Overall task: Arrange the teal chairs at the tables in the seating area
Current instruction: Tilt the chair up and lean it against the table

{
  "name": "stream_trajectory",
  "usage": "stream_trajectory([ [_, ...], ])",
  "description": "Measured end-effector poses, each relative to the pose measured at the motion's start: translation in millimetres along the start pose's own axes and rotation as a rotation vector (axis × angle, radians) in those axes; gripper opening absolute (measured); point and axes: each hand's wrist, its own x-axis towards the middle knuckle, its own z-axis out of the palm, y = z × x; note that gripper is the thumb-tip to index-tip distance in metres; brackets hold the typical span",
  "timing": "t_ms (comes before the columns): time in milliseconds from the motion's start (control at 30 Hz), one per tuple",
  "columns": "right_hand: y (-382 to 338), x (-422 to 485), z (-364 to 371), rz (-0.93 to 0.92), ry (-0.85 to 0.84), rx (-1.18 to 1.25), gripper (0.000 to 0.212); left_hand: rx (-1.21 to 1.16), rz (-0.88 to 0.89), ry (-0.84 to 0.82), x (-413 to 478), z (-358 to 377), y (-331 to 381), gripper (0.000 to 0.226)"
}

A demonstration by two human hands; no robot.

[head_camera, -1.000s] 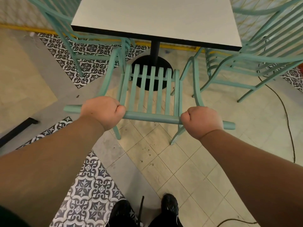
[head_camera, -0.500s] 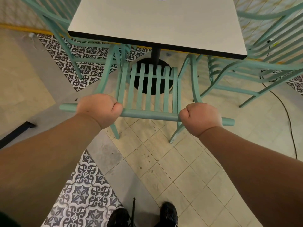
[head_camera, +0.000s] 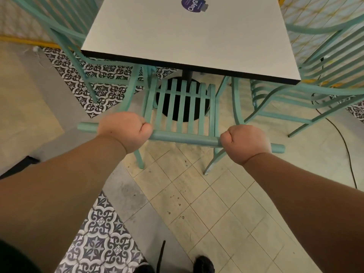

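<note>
Three teal chairs (head_camera: 183, 137), one table (head_camera: 197, 36); left hand (head_camera: 126, 131), right hand (head_camera: 245, 142) hold one

Left hand (head_camera: 126, 131) and right hand (head_camera: 245, 143) gripping the top rail of a teal chair (head_camera: 183, 107), seat partly under a white table (head_camera: 189, 36), more teal chairs on both sides, tiled floor (head_camera: 206, 203)

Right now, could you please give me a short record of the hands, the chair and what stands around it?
left hand: grips the top rail, left end
right hand: grips the same rail, right end
teal chair: faces the table, seat front near the table's edge
table: white top, purple sticker at the far side
neighbours: left chair and right chair flank the table
floor: black cable at the right
</note>
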Motion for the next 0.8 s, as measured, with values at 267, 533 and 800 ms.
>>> stream_trajectory([
  [267, 0, 1, 1, -0.005, 0.017, -0.02, 0.04, 0.033, 0.004, 0.019, 2, 2, 0, 0.043],
  [533, 5, 0, 1, -0.075, 0.032, -0.038, 0.05, -0.001, 0.0, 0.028, -2, 3, 3, 0.044],
  [800, 14, -2, 2, -0.211, 0.028, 0.028, 0.049, 0.155, -0.115, -0.097, -1, -8, 15, 0.038],
])
